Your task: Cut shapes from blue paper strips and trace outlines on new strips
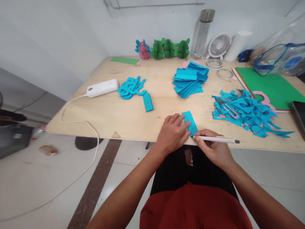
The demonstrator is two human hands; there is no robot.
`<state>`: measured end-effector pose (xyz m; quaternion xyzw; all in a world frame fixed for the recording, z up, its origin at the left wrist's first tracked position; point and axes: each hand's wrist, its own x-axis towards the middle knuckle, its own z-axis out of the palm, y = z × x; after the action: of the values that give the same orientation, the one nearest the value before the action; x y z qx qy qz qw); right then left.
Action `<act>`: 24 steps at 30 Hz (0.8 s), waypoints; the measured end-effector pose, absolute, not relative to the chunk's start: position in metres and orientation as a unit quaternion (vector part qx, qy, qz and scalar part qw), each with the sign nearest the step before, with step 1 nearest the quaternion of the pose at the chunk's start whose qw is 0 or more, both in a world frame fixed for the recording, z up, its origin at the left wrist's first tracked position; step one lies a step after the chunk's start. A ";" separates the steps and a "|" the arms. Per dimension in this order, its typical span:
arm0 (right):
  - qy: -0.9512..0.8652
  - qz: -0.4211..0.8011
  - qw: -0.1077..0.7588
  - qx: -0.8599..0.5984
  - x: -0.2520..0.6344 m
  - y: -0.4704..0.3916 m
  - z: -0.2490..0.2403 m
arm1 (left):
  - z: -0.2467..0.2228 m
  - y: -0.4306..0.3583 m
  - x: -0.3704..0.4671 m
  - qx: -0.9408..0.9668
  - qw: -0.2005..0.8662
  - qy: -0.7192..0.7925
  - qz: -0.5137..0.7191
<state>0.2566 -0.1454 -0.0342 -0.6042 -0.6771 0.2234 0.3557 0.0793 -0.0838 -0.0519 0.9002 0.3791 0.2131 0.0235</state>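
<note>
A person seated at a plywood bench [133, 114] presses the left hand [172, 132] flat, fingers spread, on a folded blue paper strip [190, 122] lying at the near edge, while the right hand [214, 149] is closed around a white pen [215, 139], its tip touching the strip's near corner.

Judging by how the bench lies, the work looks to be somewhere in the middle. A pile of cut blue shapes [131, 87] sits to the left beside a white power bank [102, 88] with its cable trailing off the bench, and one more blue strip [148, 101] lies just next to that pile. A stack of uncut blue strips [190, 79] remains at the centre, well apart from the hands, which suggests many pieces are still to be marked and cut. On the right, a heap of blue scraps [250, 113] surrounds a pair of scissors [227, 108], untouched at this moment. Along the back wall stand finished paper ornaments, one pink and blue [143, 50] and several green [170, 48], beside a clear bottle [202, 33] and a small white fan [219, 45]. Tape rolls [219, 68] and green card sheets [269, 84] lie at the far right.

No brand, label or writing can be read anywhere; a round blue mark on the clear plastic bag [283, 58] is too blurred to make out.
</note>
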 end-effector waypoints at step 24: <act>-0.683 0.222 0.360 -0.596 0.257 -0.145 -0.035 | -0.053 -0.084 0.079 0.900 0.026 0.378 0.214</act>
<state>0.2570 -0.1454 -0.0348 -0.5955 -0.6831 0.2215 0.3599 0.0790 -0.0835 -0.0528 0.9004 0.3781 0.2135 0.0262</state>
